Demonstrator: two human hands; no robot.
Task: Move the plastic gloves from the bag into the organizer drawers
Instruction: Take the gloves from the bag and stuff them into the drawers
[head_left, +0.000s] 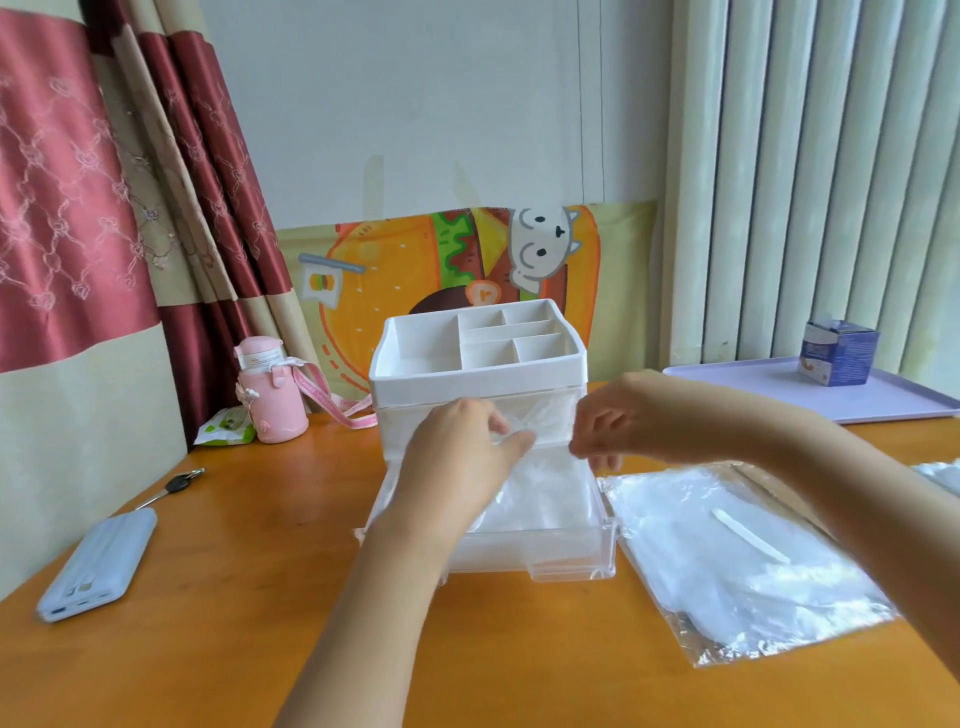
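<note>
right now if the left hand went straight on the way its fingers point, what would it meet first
Probably the organizer front, just under its white top tray: the left hand points away from the person over the pulled-out drawer. Crumpled plastic gloves lie there too, so depth is unclear.

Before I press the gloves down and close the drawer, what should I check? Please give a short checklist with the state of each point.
1. Clear drawer pulled out of the white organizer: ok.
2. Plastic gloves lie inside the drawer: ok.
3. Left hand and right hand above the drawer: ok.
4. Grip of either hand on the gloves: cannot tell.
5. Bag beside the drawer, gloves left inside: ok.
</note>
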